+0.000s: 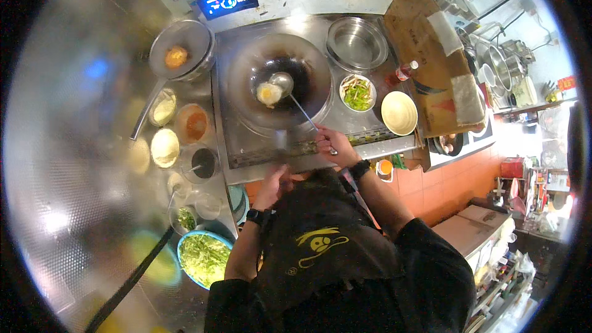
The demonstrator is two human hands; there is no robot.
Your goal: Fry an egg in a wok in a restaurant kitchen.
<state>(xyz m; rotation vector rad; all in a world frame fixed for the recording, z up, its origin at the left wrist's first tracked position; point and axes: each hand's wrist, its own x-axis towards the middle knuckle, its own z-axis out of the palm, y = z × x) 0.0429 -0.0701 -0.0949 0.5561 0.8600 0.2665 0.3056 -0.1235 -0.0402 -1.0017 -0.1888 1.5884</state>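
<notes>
A large dark wok (300, 97) sits on the steel cooktop before me. My right hand (336, 144) is closed around the handle of a metal ladle (282, 82), whose bowl is in the wok beside a fried egg (268, 94). My left hand (276, 186) is blurred at the cooktop's front edge, in front of my apron; its fingers are hard to make out, and whether it holds anything cannot be told. Right of the wok stands a bowl of cut green vegetables (357, 93). A fried piece of food (175, 57) lies in a strainer (159, 39) over a pot at the upper left.
Seasoning containers (165, 148) line the left side, with a blue-rimmed basin of shredded greens (203, 259) below. At right are stacked steel pans (357, 44), a cream bowl (399, 113), a red-labelled bottle (406, 70) and an upright cardboard sheet (430, 55).
</notes>
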